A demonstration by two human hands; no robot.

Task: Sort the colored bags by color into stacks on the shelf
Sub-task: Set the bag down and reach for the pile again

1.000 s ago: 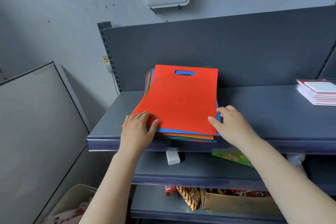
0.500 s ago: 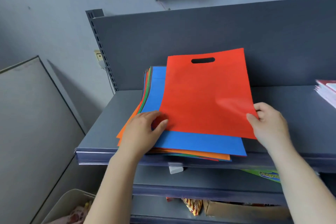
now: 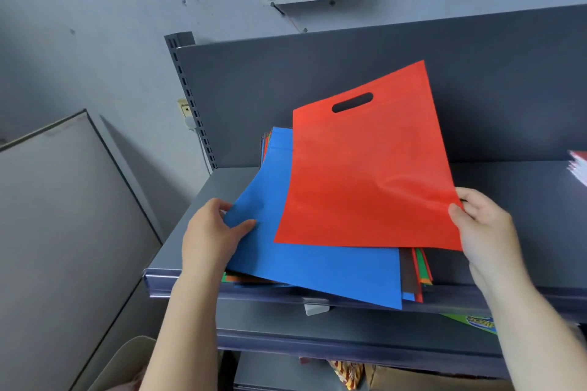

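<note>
Since half a sec ago my right hand point(image 3: 486, 225) has lifted the red bag point(image 3: 368, 174) higher off the stack point(image 3: 416, 270), pinching its corner. It's flat, w/ a handle slot. My left hand point(image 3: 212, 232) now pinches the blue bag point(image 3: 311, 270) atop the stack on the shelf point(image 3: 197, 279).

Soft even daylight, faint sheen on the red bag point(image 3: 365, 174), wide-angle bending at edges, slightly soft focus
</note>
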